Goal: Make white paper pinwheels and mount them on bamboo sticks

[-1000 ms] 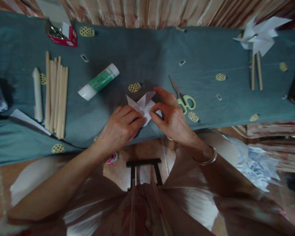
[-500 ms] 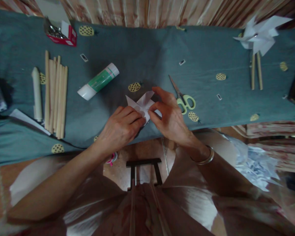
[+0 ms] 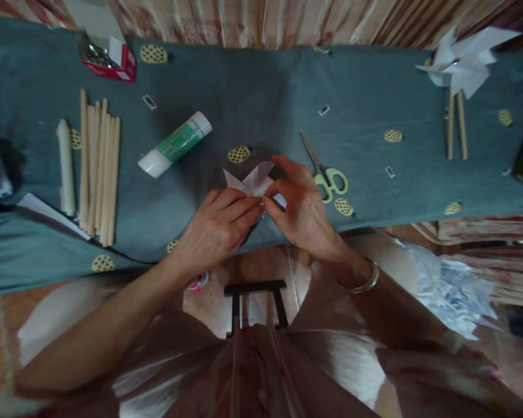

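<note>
- Tabletop, head view: blue-green cloth, yellow pineapple prints.
- Folded white paper at near edge, between hands.
- Left hand: narrow grip, holding paper.
- Right hand: thumb and finger pinched on paper's middle.
- Scissors just beside right hand; wooden sticks, red box far left; pinwheel far right.
- Striped curtain behind; tiled floor below, room dim.

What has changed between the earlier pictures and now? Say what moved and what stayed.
The left hand moved its fingers slightly right and forward over the folded paper, closer to the right hand. Both hands stayed on the paper. The scissors, tube and sticks lie as before.
</note>
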`<act>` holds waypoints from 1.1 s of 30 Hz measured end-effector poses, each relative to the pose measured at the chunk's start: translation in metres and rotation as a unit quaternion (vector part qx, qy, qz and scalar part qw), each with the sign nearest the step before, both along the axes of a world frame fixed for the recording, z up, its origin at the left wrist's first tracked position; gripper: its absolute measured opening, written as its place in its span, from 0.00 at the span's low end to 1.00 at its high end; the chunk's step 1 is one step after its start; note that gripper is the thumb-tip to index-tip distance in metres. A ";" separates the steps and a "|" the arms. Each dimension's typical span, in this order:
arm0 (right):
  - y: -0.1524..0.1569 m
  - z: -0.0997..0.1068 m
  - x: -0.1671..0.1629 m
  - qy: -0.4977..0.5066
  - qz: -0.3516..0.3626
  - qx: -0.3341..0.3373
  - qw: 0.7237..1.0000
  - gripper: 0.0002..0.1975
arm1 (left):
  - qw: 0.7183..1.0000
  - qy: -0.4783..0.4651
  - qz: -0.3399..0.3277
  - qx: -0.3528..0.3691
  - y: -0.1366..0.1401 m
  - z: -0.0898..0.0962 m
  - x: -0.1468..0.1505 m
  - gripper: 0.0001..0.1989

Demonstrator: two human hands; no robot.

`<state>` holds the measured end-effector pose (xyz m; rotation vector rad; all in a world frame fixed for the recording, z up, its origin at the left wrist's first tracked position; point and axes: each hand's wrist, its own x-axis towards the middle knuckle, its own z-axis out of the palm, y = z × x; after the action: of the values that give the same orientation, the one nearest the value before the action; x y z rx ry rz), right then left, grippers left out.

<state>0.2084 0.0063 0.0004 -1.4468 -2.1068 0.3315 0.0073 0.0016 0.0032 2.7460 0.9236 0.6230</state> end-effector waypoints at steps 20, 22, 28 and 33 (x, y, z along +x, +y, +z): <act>-0.002 0.005 0.000 -0.007 -0.006 -0.024 1.000 0.05 | 0.999 0.004 0.004 -0.045 0.000 0.001 0.003 0.14; -0.002 0.006 -0.001 -0.016 -0.011 -0.030 0.999 0.06 | 0.999 0.002 0.006 -0.045 0.000 0.000 0.003 0.14; -0.002 0.006 -0.001 -0.016 -0.002 -0.016 1.000 0.05 | 0.999 0.006 0.005 -0.048 0.001 0.001 0.003 0.14; -0.004 0.007 -0.001 -0.004 0.014 -0.009 1.000 0.07 | 0.999 0.024 0.008 -0.044 0.001 0.002 0.004 0.14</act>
<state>0.2077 0.0024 0.0071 -1.4315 -2.1384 0.3565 0.0111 0.0026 0.0053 2.6879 0.9611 0.5084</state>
